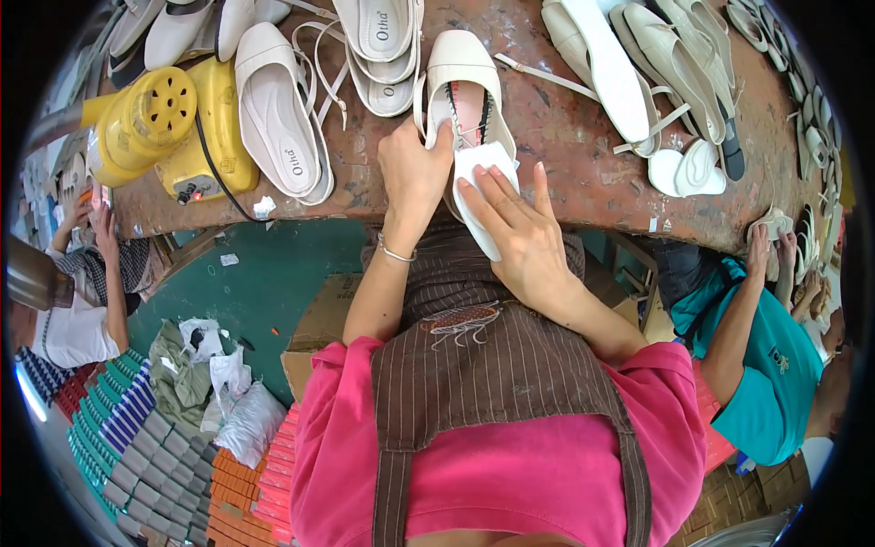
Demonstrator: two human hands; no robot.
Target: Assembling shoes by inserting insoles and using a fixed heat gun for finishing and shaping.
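A cream flat shoe (463, 56) lies at the near edge of the brown workbench (583, 164), its open inside showing a pink lining. My left hand (412, 169) grips the shoe's left side, thumb on the rim. My right hand (515, 223) lies flat on a white insole (480, 164) that sits partly inside the shoe's heel end and sticks out over the bench edge. A thin bracelet circles my left wrist.
Several cream shoes (278, 109) and strapped uppers (674, 55) cover the bench. A yellow heat blower (150, 118) with a black cord stands at the left. A person in teal (766, 365) works at the right, another person (82, 273) at the left. Cardboard boxes (314, 328) and stacked packets (137, 438) lie below.
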